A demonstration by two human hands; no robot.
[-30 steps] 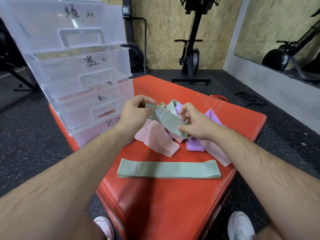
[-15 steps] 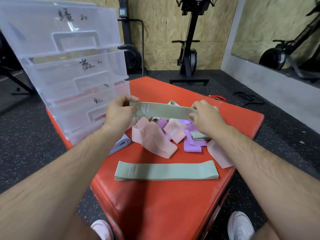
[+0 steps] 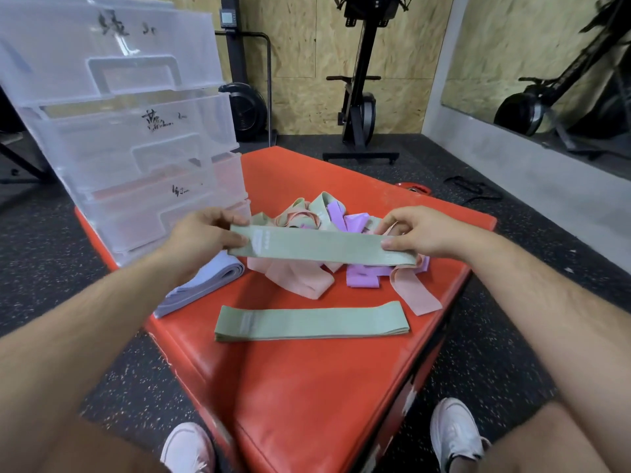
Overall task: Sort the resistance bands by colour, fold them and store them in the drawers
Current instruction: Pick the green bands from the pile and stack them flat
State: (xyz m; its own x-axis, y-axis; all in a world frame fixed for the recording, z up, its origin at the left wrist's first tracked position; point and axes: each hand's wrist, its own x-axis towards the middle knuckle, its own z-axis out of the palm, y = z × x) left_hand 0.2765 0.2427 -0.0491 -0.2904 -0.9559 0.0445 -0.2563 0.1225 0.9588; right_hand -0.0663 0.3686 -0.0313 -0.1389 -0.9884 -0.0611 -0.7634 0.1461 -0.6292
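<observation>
I have both forearms reaching forward over the red padded counter (image 3: 307, 387). My left hand (image 3: 201, 237) pinches the left end of a sage green band (image 3: 321, 245), thumb on the near face and fingers (image 3: 218, 215) curled behind it. My right hand (image 3: 423, 233) pinches the other end the same way, knuckles up. The band runs flat and level between them, held in the air just right of the clear drawer unit (image 3: 119, 131), level with its lowest drawers.

Below the held band, also right of the drawer unit, lies a loose pile of pink, purple and green bands (image 3: 300, 278). A folded lilac band (image 3: 201, 285) lies at the unit's near foot. A second green band (image 3: 310, 322) lies flat, nearer to me than the unit.

The drawer fronts carry black handwritten characters: the top looks like 绿, the second like 蓝, and the third I cannot read. Both green bands bear a pale printed mark near the left end, too small to read.
</observation>
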